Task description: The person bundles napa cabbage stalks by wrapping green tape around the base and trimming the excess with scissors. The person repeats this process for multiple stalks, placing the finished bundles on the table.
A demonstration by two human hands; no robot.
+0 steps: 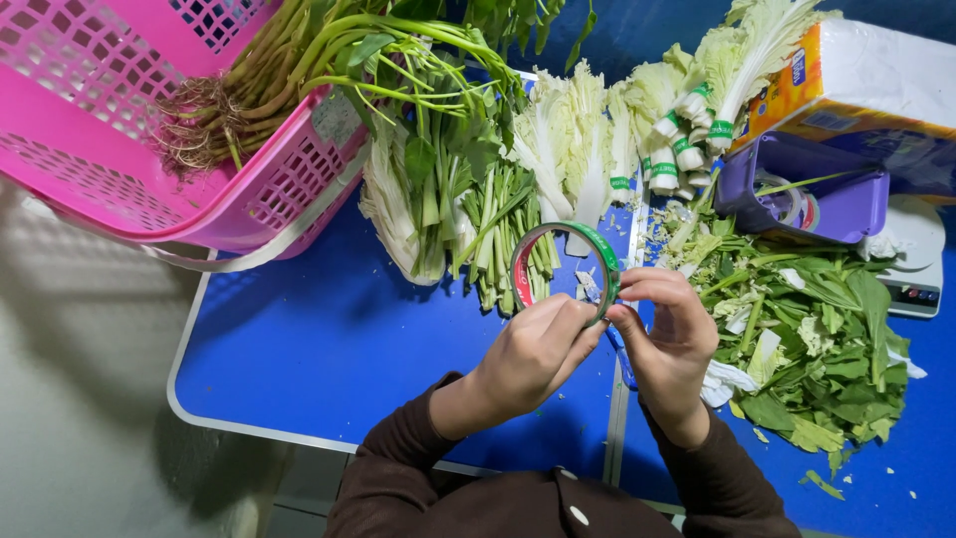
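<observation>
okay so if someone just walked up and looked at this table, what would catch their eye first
Probably the green roll of tape, held up at the centre over the blue table by the left hand and the right hand, with fingers pinched at its rim. Next, the bright pink basket at upper left, with rooted green stems lying in it. Then the heap of loose leaf trimmings at right, below banded cabbage bundles.

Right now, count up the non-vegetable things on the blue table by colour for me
Pink: 1, the basket
Green: 1, the tape roll held by left hand and right hand
Purple: 1, the tape dispenser
White: 1, the paper-roll pack
Total: 4
</observation>
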